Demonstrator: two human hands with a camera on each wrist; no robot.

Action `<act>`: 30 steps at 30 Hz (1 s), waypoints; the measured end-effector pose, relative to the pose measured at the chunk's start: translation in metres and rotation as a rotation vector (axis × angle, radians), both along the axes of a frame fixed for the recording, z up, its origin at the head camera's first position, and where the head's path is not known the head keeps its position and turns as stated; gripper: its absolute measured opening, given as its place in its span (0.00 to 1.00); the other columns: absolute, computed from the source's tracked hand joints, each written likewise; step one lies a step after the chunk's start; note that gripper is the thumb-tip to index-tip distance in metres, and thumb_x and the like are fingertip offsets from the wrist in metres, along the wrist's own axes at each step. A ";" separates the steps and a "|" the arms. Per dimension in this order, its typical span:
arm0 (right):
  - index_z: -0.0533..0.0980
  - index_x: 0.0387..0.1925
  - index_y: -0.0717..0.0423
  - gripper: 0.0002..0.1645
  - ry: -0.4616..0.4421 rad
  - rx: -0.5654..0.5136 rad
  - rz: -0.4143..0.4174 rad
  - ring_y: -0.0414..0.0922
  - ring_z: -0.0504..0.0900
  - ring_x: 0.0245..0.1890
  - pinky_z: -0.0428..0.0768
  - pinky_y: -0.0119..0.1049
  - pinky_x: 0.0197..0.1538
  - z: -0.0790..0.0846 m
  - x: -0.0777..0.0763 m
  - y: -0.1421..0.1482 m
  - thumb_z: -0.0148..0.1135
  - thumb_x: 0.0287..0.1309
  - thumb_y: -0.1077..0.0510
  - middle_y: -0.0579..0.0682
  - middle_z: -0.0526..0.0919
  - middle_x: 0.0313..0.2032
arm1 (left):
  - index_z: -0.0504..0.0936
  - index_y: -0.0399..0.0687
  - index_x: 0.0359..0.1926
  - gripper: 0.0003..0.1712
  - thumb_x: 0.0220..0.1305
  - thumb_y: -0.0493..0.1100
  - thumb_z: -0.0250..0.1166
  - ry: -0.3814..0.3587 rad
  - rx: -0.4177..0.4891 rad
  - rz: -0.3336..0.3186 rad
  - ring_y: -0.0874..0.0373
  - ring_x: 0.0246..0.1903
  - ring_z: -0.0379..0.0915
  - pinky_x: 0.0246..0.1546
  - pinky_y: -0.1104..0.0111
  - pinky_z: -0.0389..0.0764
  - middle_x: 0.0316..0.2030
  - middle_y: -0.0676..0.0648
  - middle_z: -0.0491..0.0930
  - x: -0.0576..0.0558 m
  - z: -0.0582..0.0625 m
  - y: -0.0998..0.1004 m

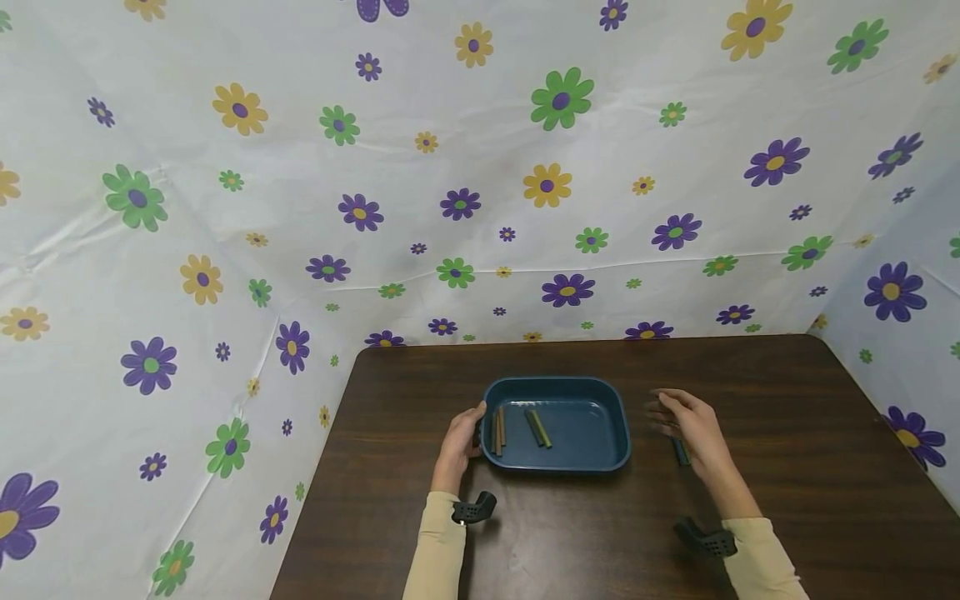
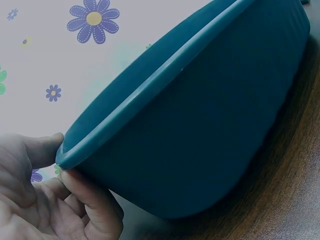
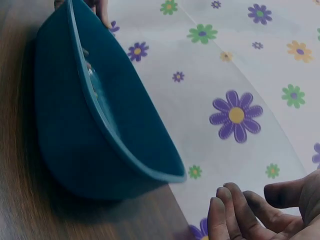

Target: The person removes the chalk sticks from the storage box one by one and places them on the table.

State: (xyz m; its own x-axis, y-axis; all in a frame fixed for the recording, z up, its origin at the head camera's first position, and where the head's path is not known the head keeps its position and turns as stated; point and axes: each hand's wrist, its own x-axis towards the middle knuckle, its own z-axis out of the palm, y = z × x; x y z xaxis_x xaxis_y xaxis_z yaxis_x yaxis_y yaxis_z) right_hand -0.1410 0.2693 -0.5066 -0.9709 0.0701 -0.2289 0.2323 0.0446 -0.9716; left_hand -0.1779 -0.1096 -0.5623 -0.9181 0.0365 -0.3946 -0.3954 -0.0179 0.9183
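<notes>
A blue oblong plastic tub (image 1: 588,425) sits on the table. My left hand (image 1: 455,443) grips its left end; in the left wrist view the thumb (image 2: 46,150) is at the rim and the fingers are bent beneath it. Inside the tub lie thin brown sticks (image 1: 501,429) along the left wall and a dark and a yellow-green stick (image 1: 540,429) side by side. My right hand (image 1: 696,425) hovers right of the tub, fingers loosely bent and blurred, holding nothing in the right wrist view. Just below it, dark and green short sticks (image 1: 681,452) lie on the table, partly hidden by the hand.
The dark wood-grain table (image 1: 570,533) has its far edge behind the tub. A white flower-printed sheet (image 1: 480,242) hangs behind and on both sides. Black wrist devices (image 1: 474,508) sit on both forearms over pale sleeves.
</notes>
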 end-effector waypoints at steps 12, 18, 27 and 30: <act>0.68 0.65 0.74 0.28 -0.001 -0.056 0.023 0.41 0.87 0.42 0.84 0.36 0.47 -0.002 -0.005 -0.032 0.51 0.81 0.52 0.51 0.87 0.43 | 0.61 0.27 0.74 0.40 0.80 0.56 0.56 -0.001 -0.003 0.006 0.55 0.41 0.77 0.46 0.57 0.79 0.54 0.36 0.77 -0.002 -0.001 0.000; 0.67 0.66 0.75 0.28 -0.003 -0.088 0.034 0.41 0.87 0.42 0.84 0.36 0.47 -0.006 -0.007 -0.042 0.50 0.82 0.53 0.51 0.87 0.43 | 0.61 0.27 0.74 0.40 0.80 0.56 0.56 -0.001 -0.004 0.002 0.54 0.42 0.76 0.47 0.56 0.77 0.52 0.39 0.77 0.000 0.000 0.000; 0.67 0.66 0.76 0.28 -0.003 -0.095 0.060 0.40 0.86 0.42 0.84 0.39 0.50 -0.010 -0.011 -0.056 0.50 0.82 0.54 0.56 0.86 0.46 | 0.56 0.24 0.75 0.43 0.80 0.56 0.55 0.006 -0.023 0.005 0.49 0.50 0.76 0.56 0.45 0.75 0.65 0.32 0.71 0.001 0.001 0.000; 0.66 0.66 0.76 0.29 -0.009 -0.089 0.078 0.40 0.86 0.42 0.84 0.43 0.53 -0.010 -0.011 -0.060 0.50 0.82 0.54 0.57 0.86 0.47 | 0.57 0.25 0.75 0.42 0.79 0.56 0.56 0.003 -0.020 0.006 0.49 0.49 0.76 0.54 0.47 0.76 0.63 0.31 0.72 0.000 0.000 0.000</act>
